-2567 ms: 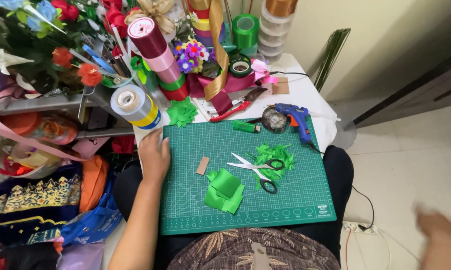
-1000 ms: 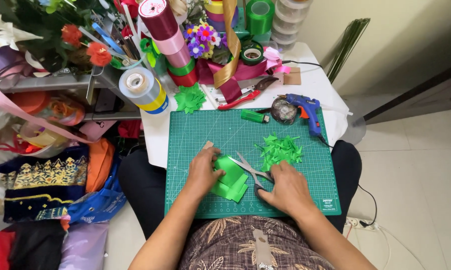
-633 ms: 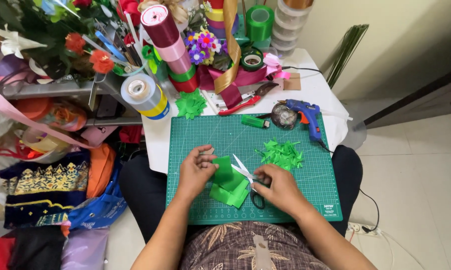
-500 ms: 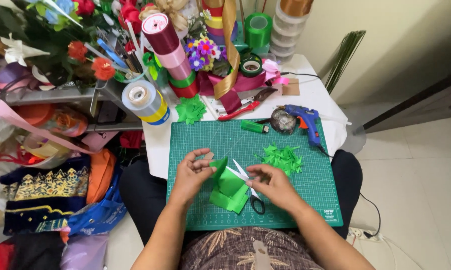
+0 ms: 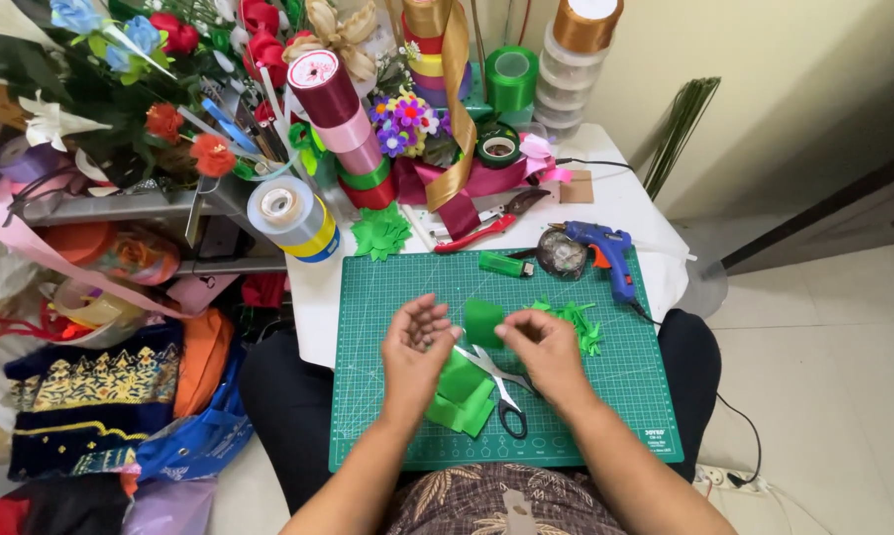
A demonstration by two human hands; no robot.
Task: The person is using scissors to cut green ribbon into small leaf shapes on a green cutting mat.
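Note:
Both hands are raised over a green cutting mat [image 5: 387,436] on a small white table. Between them is a square piece of green ribbon [image 5: 483,322]; my left hand [image 5: 419,342] pinches its left edge and my right hand [image 5: 538,345] its right edge. Under the hands lies a small heap of green ribbon pieces [image 5: 462,401]. Black-handled scissors [image 5: 501,391] lie on the mat just beside that heap, below my right hand. A cluster of cut green ribbon shapes [image 5: 580,322] lies to the right of my right hand.
A blue glue gun [image 5: 608,253], a green lighter [image 5: 504,265], red-handled pliers [image 5: 481,226] and a green ribbon flower [image 5: 380,233] lie at the mat's far edge. Ribbon spools [image 5: 340,109], a tape roll [image 5: 290,216] and artificial flowers [image 5: 159,69] crowd the back. Bags fill the left floor.
My hands have lifted one green ribbon square off the heap and now hold it between them. The scissors stay on the mat.

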